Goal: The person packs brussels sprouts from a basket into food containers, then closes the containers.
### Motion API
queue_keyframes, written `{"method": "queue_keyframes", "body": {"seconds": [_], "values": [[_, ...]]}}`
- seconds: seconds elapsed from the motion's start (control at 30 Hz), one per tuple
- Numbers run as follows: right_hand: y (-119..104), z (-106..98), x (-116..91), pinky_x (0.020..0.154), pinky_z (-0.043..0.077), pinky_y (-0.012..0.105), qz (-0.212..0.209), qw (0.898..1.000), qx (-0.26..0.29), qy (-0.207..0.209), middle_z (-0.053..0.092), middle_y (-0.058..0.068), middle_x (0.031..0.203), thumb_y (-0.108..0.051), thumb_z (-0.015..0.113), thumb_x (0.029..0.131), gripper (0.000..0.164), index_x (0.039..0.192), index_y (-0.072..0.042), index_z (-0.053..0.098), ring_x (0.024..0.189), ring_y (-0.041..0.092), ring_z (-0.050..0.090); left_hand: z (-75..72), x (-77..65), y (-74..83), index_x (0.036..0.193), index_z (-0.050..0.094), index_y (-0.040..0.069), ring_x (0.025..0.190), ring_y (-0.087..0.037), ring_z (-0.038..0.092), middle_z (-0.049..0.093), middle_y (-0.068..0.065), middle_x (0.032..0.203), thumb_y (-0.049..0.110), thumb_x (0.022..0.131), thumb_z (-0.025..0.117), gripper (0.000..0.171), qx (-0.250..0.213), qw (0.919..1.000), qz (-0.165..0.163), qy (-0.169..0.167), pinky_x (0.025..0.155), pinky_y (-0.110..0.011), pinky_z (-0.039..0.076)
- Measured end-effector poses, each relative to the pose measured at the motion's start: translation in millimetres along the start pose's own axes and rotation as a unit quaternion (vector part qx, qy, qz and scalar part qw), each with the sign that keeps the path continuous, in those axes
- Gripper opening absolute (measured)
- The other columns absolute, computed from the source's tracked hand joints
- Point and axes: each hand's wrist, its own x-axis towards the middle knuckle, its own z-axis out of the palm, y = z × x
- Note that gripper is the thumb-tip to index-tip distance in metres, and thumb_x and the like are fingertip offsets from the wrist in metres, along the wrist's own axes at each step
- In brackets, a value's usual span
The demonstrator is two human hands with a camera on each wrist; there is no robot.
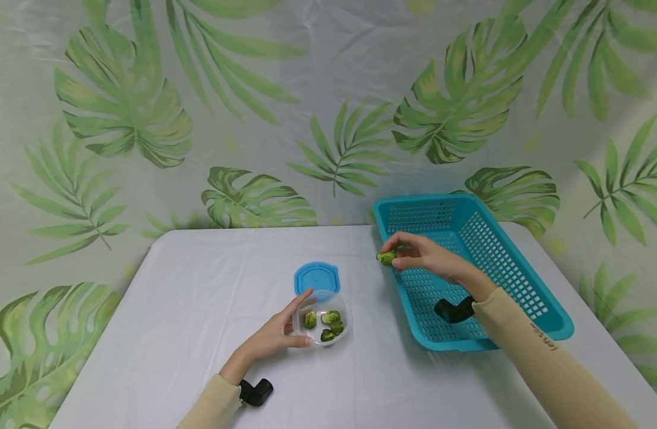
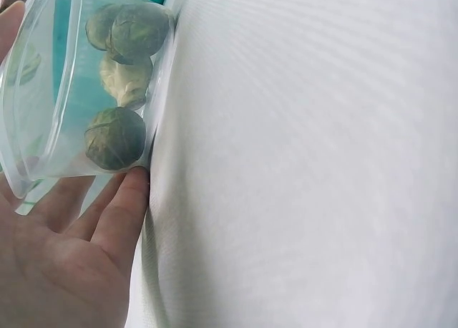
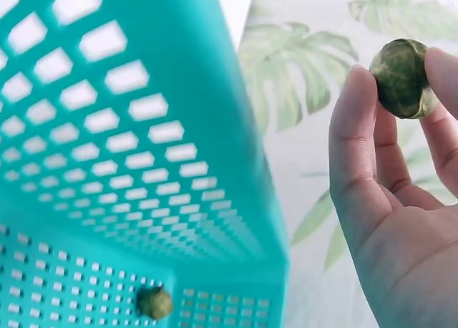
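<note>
My left hand (image 1: 271, 336) holds the left side of a clear plastic container (image 1: 348, 319), thumb at the near side and index finger along the far rim. In the left wrist view its other fingers (image 2: 123, 212) touch the container wall. Several Brussels sprouts (image 1: 327, 335) lie on the container's bottom. Over the left rim of the teal basket, my right hand (image 1: 430, 257) pinches one Brussels sprout (image 3: 402, 79) between thumb and fingertips. Another Brussels sprout (image 3: 154, 302) sits in a corner of the basket in the right wrist view.
The teal perforated basket (image 1: 422, 333) stands on the right side of the white-covered table (image 1: 162, 298). A blue lid (image 1: 316, 277) lies just behind the container. A leaf-patterned curtain (image 1: 339, 77) hangs behind the table.
</note>
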Motion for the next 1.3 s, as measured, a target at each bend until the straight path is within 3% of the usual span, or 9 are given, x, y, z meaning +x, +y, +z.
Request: {"method": "queue_keyframes", "body": {"seconds": [0.17,0.5,0.8,1.17,1.3], "values": [[-5.5,11.1,6.5,0.085,0.050,0.045,0.003,1.000,0.002,-0.020,0.053,0.017,0.114,-0.006,0.056,0.097,0.026,0.119,0.006,0.050,0.094,0.023,0.057,0.4,-0.1,0.6,0.155,0.011,0.015,0.140,-0.034,0.021,0.030,-0.010,0.153,0.015,0.087,0.071,0.091,0.001,1.0000,-0.001,0.001,0.103,-0.061,0.028],[-10.7,36.0,19.3,0.082,0.049,0.038,0.017,0.998,-0.019,-0.062,0.054,0.016,0.118,-0.009,0.055,0.097,0.025,0.119,0.004,0.053,0.091,0.035,0.055,0.5,0.2,0.5,0.155,0.012,0.015,0.140,-0.033,0.021,0.030,-0.011,0.153,0.011,0.086,0.072,0.091,-0.007,1.0000,0.000,0.004,0.104,-0.060,0.028],[-13.5,53.3,31.7,0.082,0.050,0.042,0.024,0.996,-0.031,-0.086,0.058,0.012,0.109,-0.007,0.059,0.095,0.020,0.113,0.001,0.057,0.089,0.027,0.062,0.2,0.2,0.6,0.155,0.012,0.015,0.140,-0.033,0.020,0.030,-0.012,0.153,0.012,0.087,0.071,0.091,-0.009,1.0000,-0.001,0.003,0.103,-0.062,0.027],[-12.5,71.9,45.7,0.080,0.053,0.039,0.015,0.992,-0.028,-0.123,0.059,0.011,0.108,-0.003,0.061,0.092,0.018,0.109,0.002,0.058,0.091,0.032,0.063,0.6,-0.6,2.4,0.155,0.012,0.016,0.140,-0.033,0.021,0.030,-0.012,0.152,0.013,0.088,0.070,0.089,-0.011,0.9999,-0.005,0.001,0.103,-0.061,0.027],[-10.9,78.1,49.8,0.079,0.054,0.039,0.021,0.991,-0.031,-0.129,0.059,0.009,0.105,-0.001,0.061,0.091,0.017,0.108,0.001,0.058,0.089,0.025,0.063,0.8,-0.3,3.1,0.155,0.012,0.017,0.140,-0.031,0.021,0.030,-0.010,0.153,0.013,0.088,0.070,0.089,-0.011,0.9999,-0.010,0.001,0.104,-0.060,0.027]]}}
